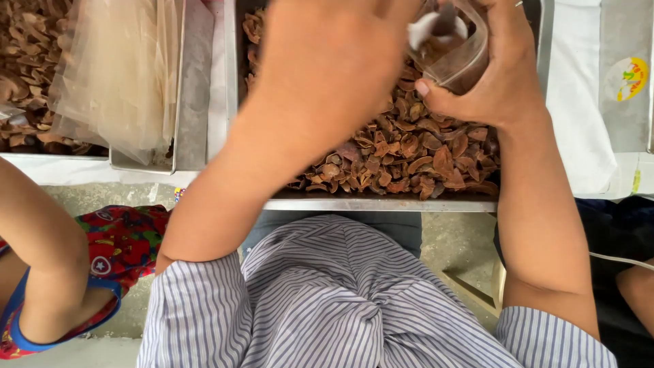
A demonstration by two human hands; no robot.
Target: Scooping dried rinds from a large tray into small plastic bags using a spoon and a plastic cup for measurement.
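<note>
The right hand (501,75) grips one clear plastic bag (451,48), thumb pressed across its front and the other fingers wrapped behind it, so the bag sits inside the curl of that hand. Brown bits show through the bag's side. The left hand (334,51) reaches toward the mouth of the bag; its fingers are cut off by the top edge, so I cannot tell whether they are spread or pinched. Below both hands lies one metal tray (381,204) heaped with brown dried pieces (409,157), too many to count. Left of the left hand are a stack of clear empty bags (116,75) and a second tray (20,68) holding the same pieces.
</note>
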